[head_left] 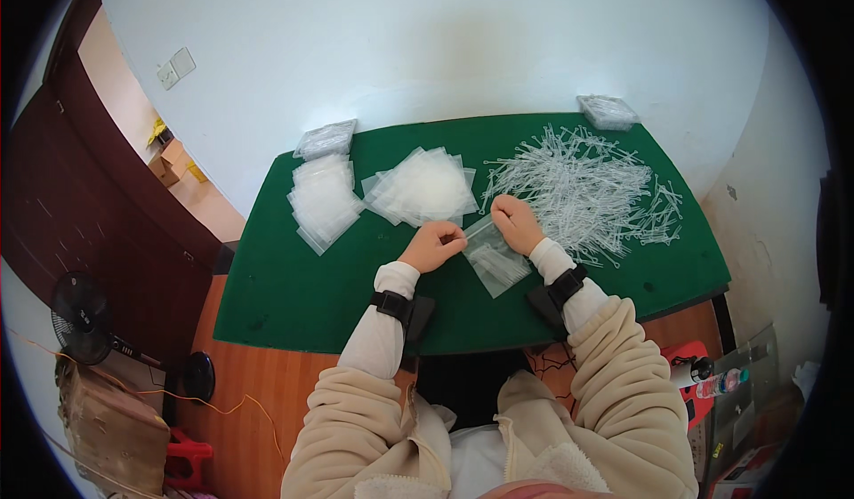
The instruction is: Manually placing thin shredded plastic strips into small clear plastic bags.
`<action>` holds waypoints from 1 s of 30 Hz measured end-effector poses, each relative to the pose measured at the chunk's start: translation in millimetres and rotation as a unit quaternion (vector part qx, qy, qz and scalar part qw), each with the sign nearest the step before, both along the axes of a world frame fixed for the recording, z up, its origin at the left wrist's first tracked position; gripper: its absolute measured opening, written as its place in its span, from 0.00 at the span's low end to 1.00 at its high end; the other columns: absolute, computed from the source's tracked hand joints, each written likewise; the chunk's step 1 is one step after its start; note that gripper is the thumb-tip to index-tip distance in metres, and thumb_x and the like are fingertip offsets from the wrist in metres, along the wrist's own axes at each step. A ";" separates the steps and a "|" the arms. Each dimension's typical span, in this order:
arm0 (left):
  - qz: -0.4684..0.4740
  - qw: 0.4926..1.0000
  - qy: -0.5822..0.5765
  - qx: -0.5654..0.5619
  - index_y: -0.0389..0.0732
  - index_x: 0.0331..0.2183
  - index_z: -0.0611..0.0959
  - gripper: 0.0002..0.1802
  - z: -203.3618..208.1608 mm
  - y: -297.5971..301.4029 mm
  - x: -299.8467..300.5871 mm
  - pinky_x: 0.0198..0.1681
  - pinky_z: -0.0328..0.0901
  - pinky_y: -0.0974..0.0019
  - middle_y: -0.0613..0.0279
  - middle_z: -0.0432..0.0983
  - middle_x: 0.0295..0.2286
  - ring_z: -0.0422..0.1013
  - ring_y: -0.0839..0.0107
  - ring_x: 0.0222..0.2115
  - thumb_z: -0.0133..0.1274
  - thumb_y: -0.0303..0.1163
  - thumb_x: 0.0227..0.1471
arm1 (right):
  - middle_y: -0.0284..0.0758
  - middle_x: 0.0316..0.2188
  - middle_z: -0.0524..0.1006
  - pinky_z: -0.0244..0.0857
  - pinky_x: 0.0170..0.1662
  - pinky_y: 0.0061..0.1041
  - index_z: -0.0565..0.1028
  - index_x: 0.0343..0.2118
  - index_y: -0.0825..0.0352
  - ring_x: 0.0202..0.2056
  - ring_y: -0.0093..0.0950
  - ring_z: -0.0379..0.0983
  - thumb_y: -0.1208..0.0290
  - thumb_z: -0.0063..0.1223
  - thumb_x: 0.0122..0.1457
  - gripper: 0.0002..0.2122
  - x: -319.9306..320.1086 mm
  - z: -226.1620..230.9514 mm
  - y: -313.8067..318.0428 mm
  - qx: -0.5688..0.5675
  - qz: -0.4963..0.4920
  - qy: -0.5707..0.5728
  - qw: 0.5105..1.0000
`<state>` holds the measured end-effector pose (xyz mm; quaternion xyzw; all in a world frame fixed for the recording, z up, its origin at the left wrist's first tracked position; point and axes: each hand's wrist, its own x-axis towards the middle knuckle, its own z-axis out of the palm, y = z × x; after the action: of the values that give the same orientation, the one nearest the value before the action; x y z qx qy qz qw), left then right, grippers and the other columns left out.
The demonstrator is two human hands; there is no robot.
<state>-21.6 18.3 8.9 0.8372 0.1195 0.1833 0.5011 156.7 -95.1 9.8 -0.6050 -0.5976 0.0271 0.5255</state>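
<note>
Between my hands is a clear zip bag (495, 263) with several thin clear plastic sticks inside, tilted over the green tabletop. My left hand (433, 245) pinches the top left corner of its mouth. The fingers of my right hand (518, 223) are closed at the bag's top right corner. Just beyond and to the right spreads a large loose heap of clear plastic sticks (583, 188) with small looped ends. Beyond my left hand lies a fanned pile of flat zip bags (422, 186). Another overlapping stack of bags (322, 198) is farther left.
Packed clear bundles sit at the table's back left (326, 139) and back right (608, 112) corners. The green table (294, 308) stands against a white wall. A black fan (84, 317) and cardboard box (111, 428) are at left; a bottle (722, 382) is at lower right.
</note>
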 end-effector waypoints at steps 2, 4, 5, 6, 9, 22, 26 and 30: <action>-0.003 1.000 0.004 0.009 0.34 0.25 0.77 0.10 -2.2 -5.0 1.8 0.26 0.60 0.74 0.66 0.71 0.20 0.65 0.79 0.22 0.53 0.32 0.43 | 0.40 0.18 0.67 0.59 0.28 0.28 0.68 0.21 0.70 0.23 0.34 0.64 0.72 0.44 0.48 0.06 -7.8 -0.4 -0.3 -0.019 0.057 0.010 0.998; -0.011 0.999 0.011 0.028 0.34 0.26 0.78 0.10 -0.2 -11.0 3.7 0.26 0.59 0.75 0.67 0.71 0.20 0.64 0.80 0.22 0.53 0.32 0.44 | 0.40 0.18 0.67 0.59 0.28 0.26 0.68 0.22 0.70 0.22 0.33 0.64 0.73 0.43 0.49 0.06 -14.6 0.2 -1.3 -0.029 0.085 0.014 0.996; -0.010 0.999 0.011 0.028 0.34 0.26 0.78 0.10 -0.9 -10.9 4.6 0.26 0.59 0.75 0.67 0.71 0.20 0.64 0.80 0.22 0.53 0.32 0.44 | 0.39 0.18 0.67 0.59 0.27 0.26 0.68 0.22 0.70 0.22 0.32 0.64 0.72 0.43 0.50 0.07 -18.0 0.5 -2.1 -0.046 0.101 0.028 0.993; -0.007 1.000 0.008 0.025 0.34 0.26 0.78 0.10 -1.3 -10.8 5.1 0.26 0.59 0.75 0.68 0.70 0.20 0.64 0.80 0.22 0.53 0.33 0.44 | 0.39 0.18 0.67 0.58 0.27 0.25 0.68 0.22 0.70 0.22 0.30 0.64 0.72 0.44 0.51 0.07 -20.9 0.9 -2.6 -0.062 0.117 0.042 0.990; 0.001 1.000 0.002 0.018 0.34 0.26 0.78 0.11 -4.1 -10.3 5.1 0.25 0.59 0.75 0.69 0.70 0.19 0.63 0.81 0.21 0.53 0.34 0.45 | 0.39 0.18 0.68 0.58 0.27 0.24 0.68 0.22 0.70 0.21 0.29 0.64 0.71 0.44 0.52 0.07 -21.2 -0.9 -2.5 -0.085 0.138 0.079 0.984; 0.127 0.982 -0.119 -0.077 0.34 0.21 0.76 0.11 -3.6 4.3 5.5 0.21 0.54 0.77 0.73 0.67 0.16 0.59 0.84 0.18 0.53 0.33 0.46 | 0.42 0.19 0.70 0.59 0.27 0.31 0.69 0.24 0.69 0.22 0.38 0.66 0.68 0.45 0.53 0.09 9.2 -9.2 4.2 -0.032 -0.077 0.057 0.995; 0.089 0.988 -0.112 -0.062 0.35 0.21 0.75 0.11 -12.0 9.4 6.0 0.21 0.54 0.77 0.73 0.66 0.15 0.58 0.84 0.18 0.54 0.33 0.46 | 0.44 0.21 0.71 0.60 0.28 0.34 0.69 0.25 0.68 0.25 0.43 0.67 0.67 0.44 0.54 0.09 7.7 -7.1 1.9 -0.025 -0.109 0.045 0.993; 0.101 0.991 -0.085 -0.029 0.35 0.21 0.76 0.11 -9.6 15.1 2.1 0.22 0.56 0.77 0.71 0.68 0.16 0.60 0.84 0.19 0.54 0.33 0.45 | 0.45 0.20 0.71 0.60 0.28 0.35 0.69 0.25 0.68 0.25 0.45 0.67 0.67 0.44 0.53 0.09 8.6 -7.9 2.4 -0.042 -0.101 0.021 0.994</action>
<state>-19.4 33.4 -0.7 0.7876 0.1655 0.2997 0.5122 165.3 -92.8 1.9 -0.6827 -0.5209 0.0116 0.5124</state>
